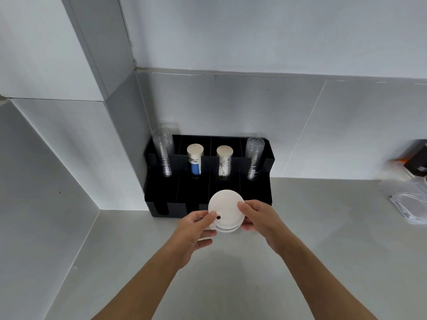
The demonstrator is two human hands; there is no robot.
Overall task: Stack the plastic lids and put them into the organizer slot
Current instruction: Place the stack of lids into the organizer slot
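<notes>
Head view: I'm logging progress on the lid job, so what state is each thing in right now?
White lids: stacked, held above the counter, not yet in a slot.
Left hand: gripping the stack's left edge.
Right hand: gripping the stack's right edge.
Black organizer: against the wall; front slots look empty.
Clear cup stacks: upright in the outer back slots.
Paper cup stacks: upright in the middle back slots.

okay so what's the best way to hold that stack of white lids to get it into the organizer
Pinch the lids by the rim at opposite edges, from the left and right, as the left hand and right hand do. The flat round stack offers only its rim, probably keeping it aligned for the organizer.
</notes>
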